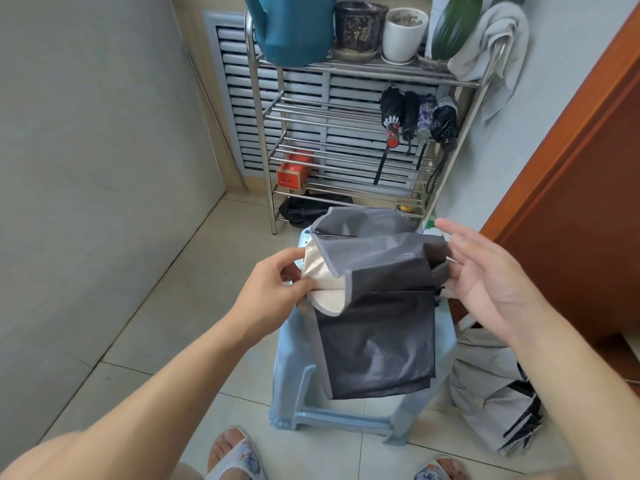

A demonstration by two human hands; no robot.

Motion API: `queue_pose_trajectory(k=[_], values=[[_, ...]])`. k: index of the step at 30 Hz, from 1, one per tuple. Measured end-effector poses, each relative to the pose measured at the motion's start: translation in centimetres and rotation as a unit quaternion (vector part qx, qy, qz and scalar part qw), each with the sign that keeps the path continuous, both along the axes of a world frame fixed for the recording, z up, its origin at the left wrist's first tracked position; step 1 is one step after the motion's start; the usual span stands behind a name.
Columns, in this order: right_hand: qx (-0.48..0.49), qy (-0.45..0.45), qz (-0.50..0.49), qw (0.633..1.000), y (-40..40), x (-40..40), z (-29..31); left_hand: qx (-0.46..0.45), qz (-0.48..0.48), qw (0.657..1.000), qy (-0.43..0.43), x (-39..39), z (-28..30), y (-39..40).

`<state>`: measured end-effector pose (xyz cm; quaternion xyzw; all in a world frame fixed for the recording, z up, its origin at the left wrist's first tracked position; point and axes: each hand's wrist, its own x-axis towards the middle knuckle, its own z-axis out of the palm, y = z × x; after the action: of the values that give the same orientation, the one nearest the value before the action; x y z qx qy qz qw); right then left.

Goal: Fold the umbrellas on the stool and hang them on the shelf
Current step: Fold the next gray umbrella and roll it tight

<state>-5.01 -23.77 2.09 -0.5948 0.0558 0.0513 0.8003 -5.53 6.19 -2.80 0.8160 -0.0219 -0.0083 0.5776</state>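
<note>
Left hand (268, 284) grip pinching grey umbrella (374, 306) canopy above stool (294, 382), right hand (491, 275) grip open beside it

Blue watering can (294, 29), 2 pots, towel (491, 46), red tin (294, 169).

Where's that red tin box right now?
In the head view, the red tin box lies on a lower rung of the metal shelf, at its left end, across from the folded umbrellas hanging at the right.
</note>
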Motion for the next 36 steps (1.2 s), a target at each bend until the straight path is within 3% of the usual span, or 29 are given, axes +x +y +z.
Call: queue_pose_trajectory(k=[7, 12, 17, 22, 26, 30, 36], values=[[-0.013, -0.038, 0.026, 0.999, -0.3, -0.5, 0.8, -0.108, 0.021, 0.994, 0.017, -0.3, 1.1, -0.4], [-0.014, -0.029, 0.017, 0.999, -0.7, -0.5, 0.4, -0.045, 0.043, 0.998, -0.022, 0.2, 1.2, -0.2], [0.044, -0.034, -0.014, 0.998, -1.3, -0.3, 0.4, 0.000, 0.065, 0.997, -0.047, -0.2, 1.1, -0.3], [0.041, -0.045, -0.016, 0.998, -1.4, -0.5, 0.1, 0.117, 0.126, 0.978, -0.122, -1.3, 2.1, -1.8], [0.043, -0.068, -0.034, 0.996, -1.2, -0.8, 0.2, -0.021, 0.064, 0.995, -0.079, -4.7, 4.3, -4.3], [0.021, -0.093, -0.031, 0.995, -0.8, -1.3, 0.3, -0.098, -0.003, 0.994, -0.054, -6.3, 5.8, -5.9], [0.026, -0.120, 0.001, 0.992, -0.4, -1.7, 0.5, -0.074, -0.045, 0.992, -0.091, -5.1, 6.6, -5.3]])
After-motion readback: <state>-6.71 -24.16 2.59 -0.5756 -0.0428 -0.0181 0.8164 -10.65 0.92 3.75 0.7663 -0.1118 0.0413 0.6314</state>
